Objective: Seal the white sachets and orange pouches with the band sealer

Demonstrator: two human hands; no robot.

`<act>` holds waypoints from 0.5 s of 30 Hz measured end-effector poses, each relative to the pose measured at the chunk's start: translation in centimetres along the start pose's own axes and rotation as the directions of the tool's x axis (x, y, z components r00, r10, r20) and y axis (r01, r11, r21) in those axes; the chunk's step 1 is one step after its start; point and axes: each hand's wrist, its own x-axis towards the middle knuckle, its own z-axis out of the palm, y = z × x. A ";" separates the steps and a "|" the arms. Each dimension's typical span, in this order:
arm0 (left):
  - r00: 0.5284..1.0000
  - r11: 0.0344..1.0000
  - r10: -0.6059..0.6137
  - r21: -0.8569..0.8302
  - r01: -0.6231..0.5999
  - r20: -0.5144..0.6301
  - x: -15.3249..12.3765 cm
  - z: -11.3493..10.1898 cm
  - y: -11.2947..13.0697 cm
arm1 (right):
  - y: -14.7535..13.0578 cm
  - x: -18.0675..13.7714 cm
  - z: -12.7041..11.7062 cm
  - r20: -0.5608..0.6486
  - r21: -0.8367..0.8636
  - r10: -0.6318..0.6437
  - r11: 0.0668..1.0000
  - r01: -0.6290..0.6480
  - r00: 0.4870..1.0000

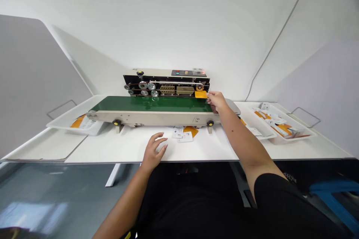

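Observation:
A band sealing machine (166,84) with a green conveyor belt (153,104) stands at the middle of the white table (117,147). My right hand (215,100) is at the belt's right end, fingers pinched on an orange packet (201,94) at the machine's intake. My left hand (153,151) rests flat on the table near the front edge, fingers spread and holding nothing. A few white and orange packets (183,133) lie just right of it, under the conveyor.
A white tray (280,129) holding several packets sits at the right. Another white tray (75,123) with packets sits at the left under the belt's end. Wire handles stand at both table ends. A blue stool (333,190) is at lower right.

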 end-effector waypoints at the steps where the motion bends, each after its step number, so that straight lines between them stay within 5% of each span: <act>1: 1.000 1.000 -0.003 -0.002 0.003 0.003 0.0 0.0 0.0 | 0.1 -1.0 0.0 -0.048 -0.084 -0.116 0.990 0.112 0.992; 3: 1.000 1.000 -0.009 -0.006 0.009 0.007 0.0 0.0 0.1 | 1.1 -4.0 0.1 -0.061 -0.308 -0.456 0.855 0.418 0.888; 5: 1.000 1.000 -0.014 -0.014 0.014 0.007 0.0 0.1 0.0 | 3.0 -8.1 0.7 0.163 -0.383 -0.658 0.645 0.661 0.735; 7: 1.000 1.000 -0.013 -0.025 0.013 0.011 -0.1 0.2 -0.1 | 5.8 -12.2 1.6 0.507 -0.280 -0.633 0.521 0.806 0.585; 9: 1.000 0.999 -0.014 -0.039 0.014 0.024 -0.1 0.4 -0.2 | 8.7 -15.4 2.9 0.765 -0.228 -0.446 0.486 0.844 0.464; 12: 0.998 0.998 -0.022 -0.059 0.026 0.062 0.0 0.4 -0.2 | 12.1 -17.7 4.7 0.842 -0.363 -0.185 0.503 0.785 0.507; 15: 0.993 0.998 -0.024 -0.059 0.031 0.113 0.1 0.4 -0.1 | 13.5 -17.8 5.9 0.804 -0.467 -0.105 0.498 0.731 0.585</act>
